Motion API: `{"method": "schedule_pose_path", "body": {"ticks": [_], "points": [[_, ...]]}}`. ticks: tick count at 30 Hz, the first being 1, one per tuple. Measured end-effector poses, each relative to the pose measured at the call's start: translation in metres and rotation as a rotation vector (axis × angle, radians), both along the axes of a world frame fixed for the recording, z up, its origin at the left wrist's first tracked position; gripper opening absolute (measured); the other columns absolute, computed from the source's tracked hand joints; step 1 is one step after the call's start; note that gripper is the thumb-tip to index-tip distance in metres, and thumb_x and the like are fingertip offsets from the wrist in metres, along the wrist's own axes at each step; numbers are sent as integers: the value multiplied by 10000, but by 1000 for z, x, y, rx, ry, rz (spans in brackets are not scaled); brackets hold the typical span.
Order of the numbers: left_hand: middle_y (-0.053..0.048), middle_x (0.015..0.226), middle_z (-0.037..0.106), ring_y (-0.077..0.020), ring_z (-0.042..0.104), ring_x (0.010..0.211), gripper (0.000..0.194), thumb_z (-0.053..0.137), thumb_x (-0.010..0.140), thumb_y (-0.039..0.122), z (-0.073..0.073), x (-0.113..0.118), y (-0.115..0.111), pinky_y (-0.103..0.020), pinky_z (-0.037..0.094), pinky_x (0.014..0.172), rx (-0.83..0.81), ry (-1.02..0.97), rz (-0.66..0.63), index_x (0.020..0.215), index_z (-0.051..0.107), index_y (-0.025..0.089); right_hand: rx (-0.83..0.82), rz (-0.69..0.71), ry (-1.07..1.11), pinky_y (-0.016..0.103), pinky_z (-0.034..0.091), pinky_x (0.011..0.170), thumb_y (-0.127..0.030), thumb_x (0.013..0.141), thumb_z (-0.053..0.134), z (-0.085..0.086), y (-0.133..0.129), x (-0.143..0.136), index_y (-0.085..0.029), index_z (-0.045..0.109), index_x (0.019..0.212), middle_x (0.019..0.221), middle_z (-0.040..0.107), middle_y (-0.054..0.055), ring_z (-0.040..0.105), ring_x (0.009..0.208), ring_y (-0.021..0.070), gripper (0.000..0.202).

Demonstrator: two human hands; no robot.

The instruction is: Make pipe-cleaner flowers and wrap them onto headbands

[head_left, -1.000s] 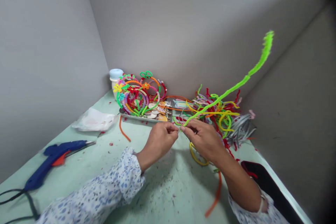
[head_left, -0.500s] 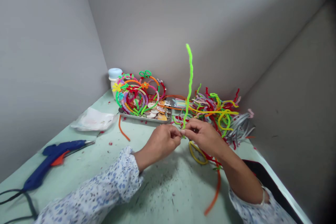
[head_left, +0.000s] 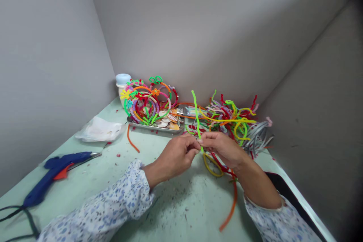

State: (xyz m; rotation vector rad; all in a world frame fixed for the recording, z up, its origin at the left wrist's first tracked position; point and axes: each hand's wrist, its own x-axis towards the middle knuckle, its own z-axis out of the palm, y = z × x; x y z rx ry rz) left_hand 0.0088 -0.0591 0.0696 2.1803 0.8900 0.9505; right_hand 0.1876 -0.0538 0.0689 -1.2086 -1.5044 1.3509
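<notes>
A bright green pipe cleaner [head_left: 196, 115] stands up from between my fingertips, with a short end showing below them. My left hand [head_left: 177, 155] is closed, its thumb and forefinger pinched at the stem's lower part. From the other side my right hand [head_left: 222, 147] pinches the same stem, and the fingertips of both hands meet. Just below my right hand lie a yellow loop [head_left: 211, 166] and red stems. An orange pipe cleaner [head_left: 233, 206] curves toward the table's near edge.
Decorated hoops [head_left: 141, 106] stand on a metal tray [head_left: 159, 129] of flat pieces. Colourful pipe cleaners [head_left: 227, 115] are heaped behind my right hand. A blue glue gun [head_left: 48, 181], plastic bag [head_left: 99, 129] and lidded jar [head_left: 123, 79] are at left.
The green pipe cleaner reaches much less high above my hands and now leans left, with more of it below my fingers. Both hands have shifted slightly right.
</notes>
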Motion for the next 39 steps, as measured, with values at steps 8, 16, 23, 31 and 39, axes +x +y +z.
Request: {"method": "schedule_pose_path", "body": {"ticks": [8,16,23,31,39], "points": [[-18,768,561,-136,505,736,112,484,799,101,-2,2,-4,-250,375,673,54,-39,54,779,570,171,-74,-12,67,232,238,488,-292,688,607,0,1,-1,-170,518,591,551,418,-59,313,503,86,179],[-29,793,551,-140,509,771,112,465,839,117,-5,3,-8,-247,384,692,110,-101,128,810,562,167,-57,-61,47,244,216,465,-307,721,572,-7,3,-3,-177,503,583,513,388,-66,298,478,88,202],[-36,804,554,-141,515,787,119,467,855,129,-8,3,-8,-250,395,712,136,-204,213,850,582,159,-58,-129,-16,246,216,464,-281,706,559,-3,0,-10,-185,474,566,505,378,-69,296,474,87,190],[-26,811,582,-133,527,768,104,491,854,199,-11,4,-2,-248,407,698,-61,-391,281,850,590,167,16,-260,-66,248,210,482,-352,718,583,-1,-3,-23,-189,468,586,524,365,-69,285,496,89,240],[45,607,487,-60,385,485,126,591,763,281,-9,6,7,-180,315,458,-425,-637,330,822,573,171,367,-415,-218,243,284,518,-384,776,591,-3,-10,-36,-186,515,626,574,392,-57,346,551,102,260]]}}
